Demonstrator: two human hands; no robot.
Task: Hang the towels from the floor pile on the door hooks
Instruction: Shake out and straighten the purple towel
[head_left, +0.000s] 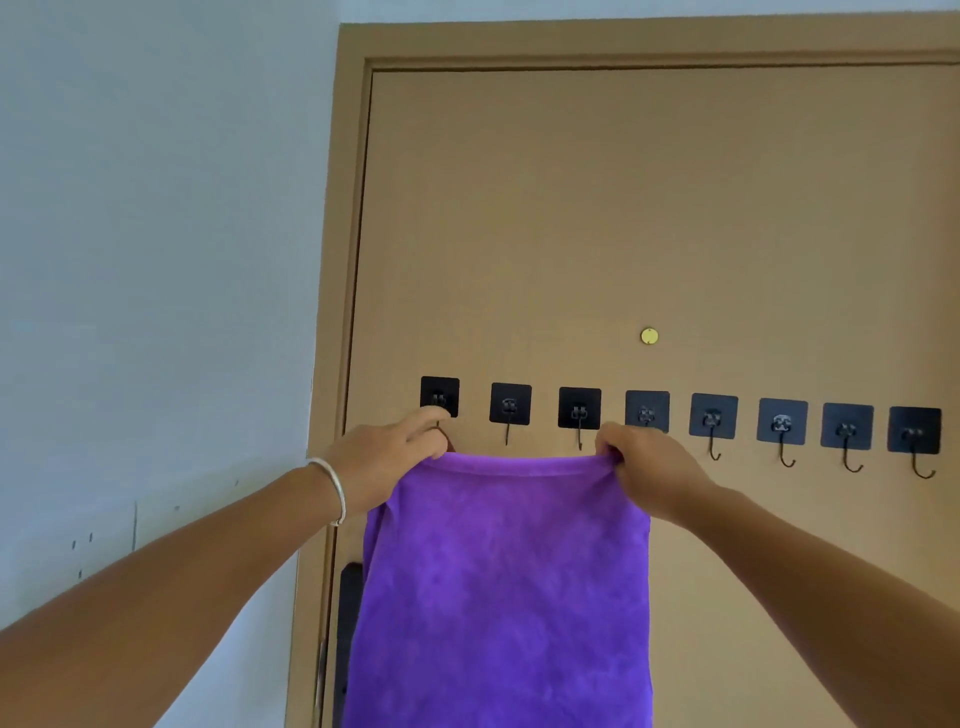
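Purple towel (506, 587) going up on the door hooks (579, 415)

Left hand (387, 457) and right hand (649, 467) each pinch a top corner shut, just under the hooks. Looks soft and floppy, so corners seem the best hold.

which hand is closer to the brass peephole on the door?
Right. The right hand grips the purple towel almost directly below the peephole; the left hand is far off to its lower left.

Four bare hooks (815, 434) rightward
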